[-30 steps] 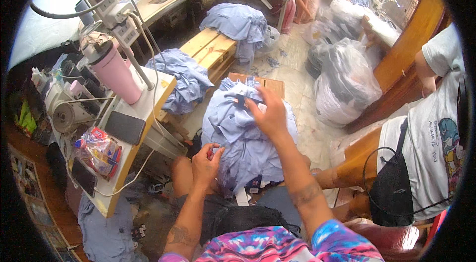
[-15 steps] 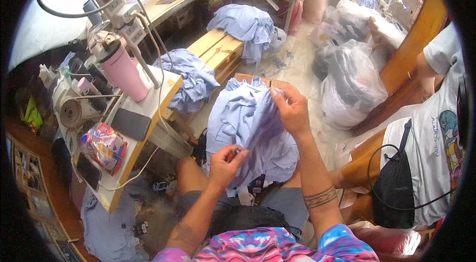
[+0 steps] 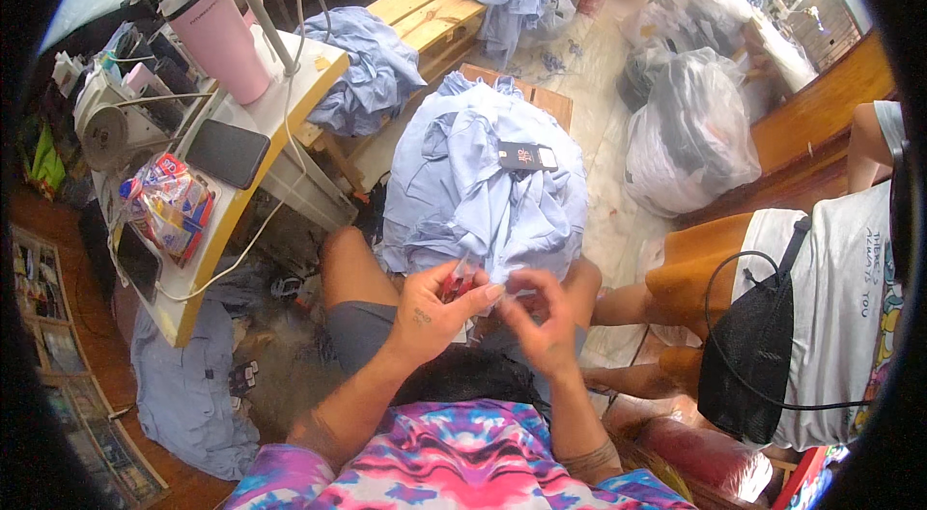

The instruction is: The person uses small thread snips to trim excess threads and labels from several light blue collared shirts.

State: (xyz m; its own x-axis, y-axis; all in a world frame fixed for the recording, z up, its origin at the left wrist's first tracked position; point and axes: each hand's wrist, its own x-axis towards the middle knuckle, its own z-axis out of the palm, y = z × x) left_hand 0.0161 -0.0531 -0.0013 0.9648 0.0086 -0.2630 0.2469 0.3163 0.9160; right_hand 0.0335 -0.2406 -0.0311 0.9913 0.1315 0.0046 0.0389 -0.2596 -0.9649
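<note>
A light blue garment (image 3: 435, 172) lies heaped over a stack of the same cloth between my knees, with a dark hang tag (image 3: 527, 156) face up on top. My left hand (image 3: 435, 307) is closed round a small red tool (image 3: 454, 284), mostly hidden by the fingers, at the near edge of the cloth. Close beside it, my right hand (image 3: 541, 317) has its thumb and fingers bent together in a pinch at the garment's near edge. Its fingertips are slightly blurred, and what they grip is too small to make out.
On the left, a white table (image 3: 280, 128) carries a pink tumbler (image 3: 220, 42), a dark phone (image 3: 226, 153) and a snack packet (image 3: 169, 206). More blue garments hang over a wooden bench (image 3: 425, 15). Filled plastic bags (image 3: 690, 138) stand at right, near a standing person (image 3: 821, 307).
Both hands have come down toward me and together. My right hand has left the far, raised part of the garment, which now lies flatter with its hang tag showing. The view has tilted downward.
</note>
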